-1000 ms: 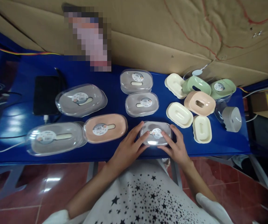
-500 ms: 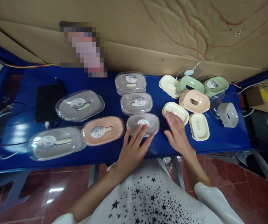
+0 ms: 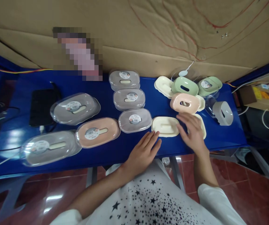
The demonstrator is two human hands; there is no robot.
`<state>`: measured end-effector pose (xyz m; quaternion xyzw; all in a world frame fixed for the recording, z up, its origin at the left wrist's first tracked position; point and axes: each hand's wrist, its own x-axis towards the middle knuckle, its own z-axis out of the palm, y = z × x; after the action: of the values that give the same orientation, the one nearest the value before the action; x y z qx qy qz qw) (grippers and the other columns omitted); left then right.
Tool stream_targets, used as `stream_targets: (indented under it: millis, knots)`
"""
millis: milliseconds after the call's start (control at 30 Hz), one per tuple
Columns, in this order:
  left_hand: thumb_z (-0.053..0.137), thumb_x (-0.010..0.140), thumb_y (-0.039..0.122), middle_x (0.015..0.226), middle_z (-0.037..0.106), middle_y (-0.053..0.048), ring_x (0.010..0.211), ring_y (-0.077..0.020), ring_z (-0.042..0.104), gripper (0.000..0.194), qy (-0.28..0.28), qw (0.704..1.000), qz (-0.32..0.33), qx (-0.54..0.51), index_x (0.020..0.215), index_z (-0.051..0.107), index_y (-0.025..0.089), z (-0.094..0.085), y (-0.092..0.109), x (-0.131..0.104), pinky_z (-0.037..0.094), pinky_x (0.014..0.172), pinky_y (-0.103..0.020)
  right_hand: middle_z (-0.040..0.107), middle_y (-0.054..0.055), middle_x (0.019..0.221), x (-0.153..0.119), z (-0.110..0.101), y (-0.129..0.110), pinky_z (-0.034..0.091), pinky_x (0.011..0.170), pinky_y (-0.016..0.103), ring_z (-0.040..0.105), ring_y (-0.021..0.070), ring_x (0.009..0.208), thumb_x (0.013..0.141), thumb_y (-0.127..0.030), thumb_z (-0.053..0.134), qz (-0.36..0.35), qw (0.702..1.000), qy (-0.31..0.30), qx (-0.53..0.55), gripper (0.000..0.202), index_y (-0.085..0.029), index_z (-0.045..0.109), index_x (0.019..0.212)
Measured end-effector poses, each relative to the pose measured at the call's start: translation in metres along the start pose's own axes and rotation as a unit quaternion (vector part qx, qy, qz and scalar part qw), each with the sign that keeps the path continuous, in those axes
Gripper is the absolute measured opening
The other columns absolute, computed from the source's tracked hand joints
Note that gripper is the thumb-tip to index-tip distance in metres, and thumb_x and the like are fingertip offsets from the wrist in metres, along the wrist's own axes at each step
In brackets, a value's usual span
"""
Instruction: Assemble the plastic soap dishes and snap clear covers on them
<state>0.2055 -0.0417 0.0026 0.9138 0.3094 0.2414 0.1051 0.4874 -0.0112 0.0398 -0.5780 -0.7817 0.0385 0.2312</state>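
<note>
Six covered boxes (image 3: 135, 121) along bench (image 3: 108, 154) look done; peach shell (image 3: 191, 102) and grey shell (image 3: 228, 113), toward right end, sit uncovered. Cream tray (image 3: 165, 127) near front edge, between left hand (image 3: 142, 153) and right hand (image 3: 193, 132); fingers of both loosely spread, unclenched; contact unclear.

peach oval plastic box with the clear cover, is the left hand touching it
Apart. The head view shows blue tabletop between the left hand and the covered peach oval plastic box.
</note>
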Motion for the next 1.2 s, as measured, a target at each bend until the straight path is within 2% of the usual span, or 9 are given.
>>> stream_targets:
  millis: [100, 233, 333, 433, 567, 667, 867, 1067, 1200]
  knots:
    - [0.061, 0.102, 0.009, 0.146, 0.069, -0.018, 0.132, -0.0307, 0.068, 0.031, -0.014, 1.000, 0.006, 0.012, 0.132, 0.068, 0.014, 0.001, -0.001, -0.003, 0.055, 0.113, -0.050, 0.068, 0.012, 0.151, 0.019, 0.007, 0.027, 0.036, 0.123, 0.060, 0.061, 0.0348, 0.143, 0.108, -0.029, 0.056, 0.033, 0.992, 0.009, -0.120, 0.043, -0.024, 0.064, 0.150]
    - [0.059, 0.104, 0.010, 0.122, 0.077, -0.011, 0.111, -0.0261, 0.072, 0.031, 0.004, 1.000, -0.010, 0.019, 0.132, 0.068, 0.018, -0.006, -0.006, -0.009, 0.055, 0.099, -0.043, 0.076, 0.008, 0.141, 0.028, 0.011, 0.037, 0.036, 0.121, 0.059, 0.070, 0.0320, 0.128, 0.108, -0.020, 0.051, 0.015, 0.989, -0.009, -0.145, 0.042, -0.028, 0.068, 0.146]
    - [0.063, 0.103, 0.013, 0.112, 0.077, -0.008, 0.099, -0.0240, 0.070, 0.021, 0.010, 1.000, -0.020, 0.022, 0.121, 0.070, 0.020, -0.007, -0.007, -0.016, 0.053, 0.095, -0.042, 0.076, 0.005, 0.139, 0.010, 0.003, 0.013, 0.040, 0.119, 0.056, 0.074, 0.0291, 0.121, 0.106, -0.014, 0.052, -0.024, 0.993, 0.009, -0.114, 0.057, -0.036, 0.055, 0.159]
    - [0.068, 0.102, 0.016, 0.110, 0.075, -0.007, 0.098, -0.0228, 0.069, 0.015, 0.030, 0.999, -0.026, 0.013, 0.117, 0.070, 0.021, -0.004, -0.005, -0.023, 0.054, 0.093, -0.042, 0.077, 0.003, 0.136, -0.023, -0.006, -0.024, 0.045, 0.114, 0.056, 0.075, 0.0292, 0.117, 0.105, -0.011, 0.052, -0.069, 0.995, -0.032, -0.060, 0.076, -0.043, 0.034, 0.171]
    - [0.075, 0.099, 0.019, 0.126, 0.070, -0.011, 0.117, -0.0263, 0.069, 0.030, 0.113, 0.991, -0.064, 0.002, 0.128, 0.067, 0.025, -0.001, -0.004, -0.029, 0.060, 0.099, -0.043, 0.079, 0.000, 0.131, -0.060, -0.003, -0.064, 0.052, 0.106, 0.058, 0.076, 0.0311, 0.115, 0.103, -0.007, 0.049, -0.077, 0.991, -0.108, -0.015, 0.089, -0.048, 0.016, 0.175]
    - [0.074, 0.102, 0.026, 0.147, 0.061, -0.016, 0.140, -0.0320, 0.061, 0.044, 0.113, 0.989, -0.093, -0.031, 0.144, 0.061, 0.026, -0.001, -0.007, -0.031, 0.060, 0.110, -0.049, 0.077, -0.001, 0.137, -0.069, 0.007, -0.079, 0.052, 0.107, 0.057, 0.074, 0.0298, 0.125, 0.104, -0.003, 0.045, -0.080, 0.988, -0.133, 0.011, 0.091, -0.048, 0.009, 0.176]
    - [0.070, 0.105, 0.029, 0.165, 0.049, -0.024, 0.153, -0.0375, 0.052, 0.056, 0.017, 0.996, -0.075, -0.037, 0.157, 0.051, 0.018, -0.011, -0.015, -0.035, 0.058, 0.117, -0.053, 0.066, 0.001, 0.155, -0.063, 0.022, -0.089, 0.050, 0.119, 0.051, 0.062, 0.0261, 0.145, 0.106, -0.007, 0.055, -0.123, 0.978, -0.165, 0.032, 0.076, -0.038, 0.033, 0.172]
    - [0.071, 0.105, 0.038, 0.160, 0.055, -0.025, 0.148, -0.0375, 0.058, 0.053, 0.030, 0.995, -0.090, -0.031, 0.150, 0.055, 0.016, -0.024, -0.019, -0.037, 0.060, 0.114, -0.053, 0.065, 0.004, 0.157, -0.056, 0.027, -0.086, 0.046, 0.122, 0.043, 0.056, 0.0221, 0.151, 0.106, -0.006, 0.054, -0.167, 0.971, -0.167, 0.025, 0.063, -0.028, 0.048, 0.165]
    - [0.066, 0.106, 0.044, 0.161, 0.052, -0.027, 0.152, -0.0387, 0.055, 0.053, 0.042, 0.994, -0.085, -0.055, 0.149, 0.053, 0.015, -0.021, -0.023, -0.039, 0.060, 0.114, -0.056, 0.068, 0.003, 0.153, -0.052, 0.025, -0.085, 0.031, 0.134, 0.051, 0.049, 0.0243, 0.157, 0.105, -0.005, 0.054, -0.169, 0.974, -0.147, 0.023, 0.061, -0.028, 0.051, 0.162]
